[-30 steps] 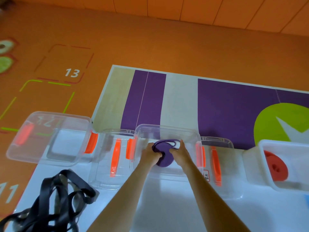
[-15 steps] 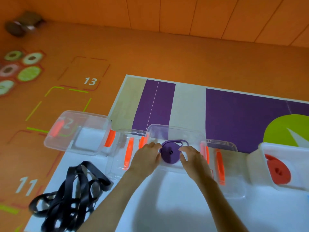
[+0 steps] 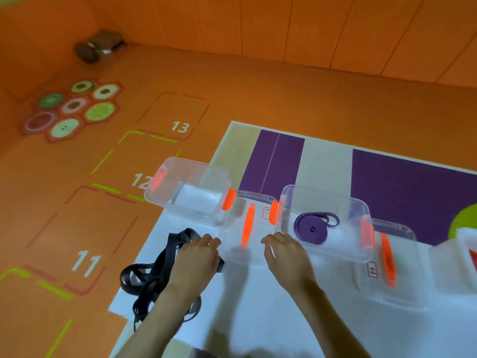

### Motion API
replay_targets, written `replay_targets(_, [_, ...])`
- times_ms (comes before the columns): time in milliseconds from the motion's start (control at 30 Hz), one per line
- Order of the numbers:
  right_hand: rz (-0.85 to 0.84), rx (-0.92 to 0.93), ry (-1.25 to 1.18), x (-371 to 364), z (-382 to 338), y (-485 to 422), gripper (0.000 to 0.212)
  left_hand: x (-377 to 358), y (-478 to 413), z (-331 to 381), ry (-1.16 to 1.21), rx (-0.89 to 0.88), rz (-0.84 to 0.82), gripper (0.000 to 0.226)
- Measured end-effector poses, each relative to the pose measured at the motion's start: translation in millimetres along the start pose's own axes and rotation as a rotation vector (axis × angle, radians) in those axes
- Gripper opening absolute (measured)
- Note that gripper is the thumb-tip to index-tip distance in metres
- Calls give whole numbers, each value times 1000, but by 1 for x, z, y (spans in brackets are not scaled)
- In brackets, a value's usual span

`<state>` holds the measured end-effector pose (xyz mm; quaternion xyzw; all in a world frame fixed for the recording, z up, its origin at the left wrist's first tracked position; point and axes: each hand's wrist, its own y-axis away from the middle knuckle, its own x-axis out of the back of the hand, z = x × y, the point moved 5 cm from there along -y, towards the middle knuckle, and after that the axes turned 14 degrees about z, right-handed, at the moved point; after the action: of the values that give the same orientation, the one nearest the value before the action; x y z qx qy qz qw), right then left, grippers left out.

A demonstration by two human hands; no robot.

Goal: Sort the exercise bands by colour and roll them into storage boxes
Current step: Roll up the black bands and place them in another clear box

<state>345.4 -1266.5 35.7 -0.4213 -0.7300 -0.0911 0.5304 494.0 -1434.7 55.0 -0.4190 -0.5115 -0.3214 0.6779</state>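
Two hands hang palm-down, fingers loosely straight and gripping nothing: the left hand (image 3: 195, 262) over the tangled black bands (image 3: 152, 280), the right hand (image 3: 286, 257) just beside the clear box (image 3: 343, 251) holding the rolled purple band (image 3: 311, 229). The black ones look next, so draw one loop free of the heap, roll it tight and flat, then set it in the empty box (image 3: 185, 210) beyond.

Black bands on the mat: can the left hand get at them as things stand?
Likely yes. The left hand is directly over the tangled black bands, fingers relaxed and holding nothing, with no box or lid between them. Whether it touches them yet, I cannot tell.
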Motion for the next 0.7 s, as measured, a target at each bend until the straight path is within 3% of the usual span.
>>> replay_targets(100, [-49, -44, 4, -30, -36, 16, 16, 3, 28, -58, 36, 79, 3, 21])
replay_targets(300, [-414, -260, -30, -94, -83, 58, 27, -13, 80, -151, 110, 155, -40, 21])
replay_targets(400, [-532, -418, -273, -126, -106, 71, 30, -35, 100, -184, 321, 271, -109, 27])
replay_targets(533, [-616, -492, -416, -160, -136, 80, 31, -58, 112, -193, 522, 342, -258, 32])
replay_targets(700, [-546, -533, -413, -182, -152, 85, 33, -85, 121, -188, 368, 344, -430, 32])
